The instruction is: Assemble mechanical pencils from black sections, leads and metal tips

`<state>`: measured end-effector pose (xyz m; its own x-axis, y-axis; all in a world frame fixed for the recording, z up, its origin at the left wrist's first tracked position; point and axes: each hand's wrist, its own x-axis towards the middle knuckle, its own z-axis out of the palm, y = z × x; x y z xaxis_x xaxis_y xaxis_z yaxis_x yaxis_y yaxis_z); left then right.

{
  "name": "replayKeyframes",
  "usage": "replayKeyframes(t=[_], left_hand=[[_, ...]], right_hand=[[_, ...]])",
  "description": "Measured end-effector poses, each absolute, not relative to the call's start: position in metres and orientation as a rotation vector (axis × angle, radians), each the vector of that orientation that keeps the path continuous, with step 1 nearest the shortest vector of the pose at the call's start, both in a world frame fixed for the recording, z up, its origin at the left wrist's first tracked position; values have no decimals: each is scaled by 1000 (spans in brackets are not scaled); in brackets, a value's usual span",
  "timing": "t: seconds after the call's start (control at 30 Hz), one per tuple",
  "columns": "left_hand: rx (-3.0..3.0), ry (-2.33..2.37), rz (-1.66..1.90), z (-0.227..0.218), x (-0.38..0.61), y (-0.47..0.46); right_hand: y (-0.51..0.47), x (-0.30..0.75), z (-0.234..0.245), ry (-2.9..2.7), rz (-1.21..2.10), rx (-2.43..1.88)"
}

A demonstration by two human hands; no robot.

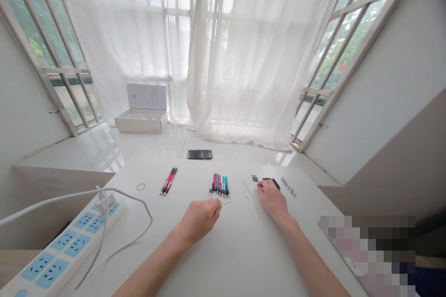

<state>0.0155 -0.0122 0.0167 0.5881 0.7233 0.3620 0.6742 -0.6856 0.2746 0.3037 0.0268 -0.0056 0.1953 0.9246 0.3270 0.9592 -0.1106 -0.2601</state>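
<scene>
Left hand (201, 219): fingers together, clamped on one thin rod (226, 203), its free end sticking out to the right, just in front of the barrel row. Gripped near one end, presumably so that most of its length stays clear of the fingers.

Right hand (273, 198): over the parts on the right, fingers bent toward a pinch beside the small dark coils (254, 178). Cannot tell whether the tips have met or hold anything — parts there are too small. It partly covers a group of black pieces (276, 183).

Layout on the desk (240, 255), left to right:
- Two red-and-black pens (168, 181), side by side and well apart from the loose parts; probably set off so they do not mix with them.
- Row of pen barrels (219, 185), red, teal and clear, roughly parallel, ends toward the person; likely lined up for easy picking.
- Loose thin rods (245, 188) between barrels and right hand, several nearly parallel, one slanted.
- Small grey tips (288, 187) in a slanting line beyond the black pieces.

Sorting by kind seems to be the reason for the gaps: each sort can be reached singly.

Off to the sides: rubber band (141, 186) left of the pens, black phone (200, 154) behind the barrels, power strip (66, 246) with white cable (139, 202) at the near left — all apart from both hands.
</scene>
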Motion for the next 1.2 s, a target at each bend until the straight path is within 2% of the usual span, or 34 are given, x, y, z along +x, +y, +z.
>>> replayKeyframes(t=[0.2,0.3,1.2], left_hand=[[2777,1307,584,15,15,-10],[2791,1340,573,15,14,-8],[2787,1361,530,14,14,-8]], right_hand=[[11,271,10,-1945,107,-1446],[-3,249,17,-2103,153,-1284],[-18,227,22,-2190,190,-1170]])
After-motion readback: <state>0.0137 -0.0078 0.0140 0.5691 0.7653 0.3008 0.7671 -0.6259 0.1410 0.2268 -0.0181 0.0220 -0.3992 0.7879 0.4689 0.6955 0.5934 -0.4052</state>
